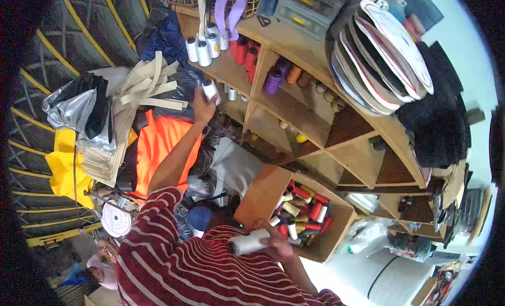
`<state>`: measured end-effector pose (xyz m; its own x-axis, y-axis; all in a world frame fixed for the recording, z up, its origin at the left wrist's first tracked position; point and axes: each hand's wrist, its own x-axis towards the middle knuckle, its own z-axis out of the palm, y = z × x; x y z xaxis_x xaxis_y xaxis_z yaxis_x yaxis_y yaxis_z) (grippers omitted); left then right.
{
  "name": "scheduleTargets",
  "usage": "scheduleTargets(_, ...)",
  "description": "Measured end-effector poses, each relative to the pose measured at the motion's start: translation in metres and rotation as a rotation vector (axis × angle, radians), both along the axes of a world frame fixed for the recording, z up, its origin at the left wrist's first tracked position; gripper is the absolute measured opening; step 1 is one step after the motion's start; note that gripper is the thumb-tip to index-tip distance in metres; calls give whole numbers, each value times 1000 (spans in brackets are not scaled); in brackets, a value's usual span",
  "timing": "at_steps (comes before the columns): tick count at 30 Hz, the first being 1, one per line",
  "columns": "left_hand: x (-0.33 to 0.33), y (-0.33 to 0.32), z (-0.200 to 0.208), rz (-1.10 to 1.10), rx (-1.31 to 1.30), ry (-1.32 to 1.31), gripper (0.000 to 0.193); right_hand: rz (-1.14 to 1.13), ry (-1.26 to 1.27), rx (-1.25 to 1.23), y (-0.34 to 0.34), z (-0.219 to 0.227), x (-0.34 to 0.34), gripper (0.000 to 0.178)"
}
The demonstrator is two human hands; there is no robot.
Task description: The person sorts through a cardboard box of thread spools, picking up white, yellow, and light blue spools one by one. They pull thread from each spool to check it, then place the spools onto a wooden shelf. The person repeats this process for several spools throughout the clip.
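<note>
My left hand (203,107) is stretched toward the shelf unit, closed around a small white thread spool (211,91). That spool is just below a group of white thread spools (203,52) standing on a shelf. Close to my striped shirt, my right hand (277,244) grips a larger white thread cone (249,242), which lies sideways. Behind my right hand sits an open cardboard box (336,230) filled with red, gold, white and dark thread spools (311,205).
The wooden shelf unit (294,116) holds red spools (241,51) and purple spools (273,81). Fabric rolls or discs (386,48) are stacked on top. Orange fabric (165,148) and beige strips (150,88) hang at left. A white wrapped roll (402,277) lies at lower right.
</note>
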<state>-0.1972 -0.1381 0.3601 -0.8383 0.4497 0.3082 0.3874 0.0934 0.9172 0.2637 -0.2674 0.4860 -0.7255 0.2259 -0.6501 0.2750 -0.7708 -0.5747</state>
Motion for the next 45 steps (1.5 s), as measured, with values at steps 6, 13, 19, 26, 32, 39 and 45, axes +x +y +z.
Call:
scheduleTargets(6,-15,28,-123,-43,-96,-84,54,-150,30,143,20,-1,-15,78)
scheduleTargets(13,-10,96,-215,-131,-346,213,44,-459,24,166,42,-27,-39,70)
scheduleTargets(19,-1,130,-254,-87,-496,225,45,-507,-105,221,54,-46,-38,69)
scheduleTargets(26,-4,142,-280,37,-633,224,45,-459,-135,213,60,-52,-36,69)
scheduleTargets(32,-3,145,-277,62,-699,230,46,-457,-113,219,65,-57,-44,68)
scheduleTargets(39,4,102,-240,-158,-694,138,46,-374,-174,469,78,-71,-48,64)
scheduleTargets(45,87,-15,-92,-1050,-54,-920,47,-379,74,659,127,-60,-106,59)
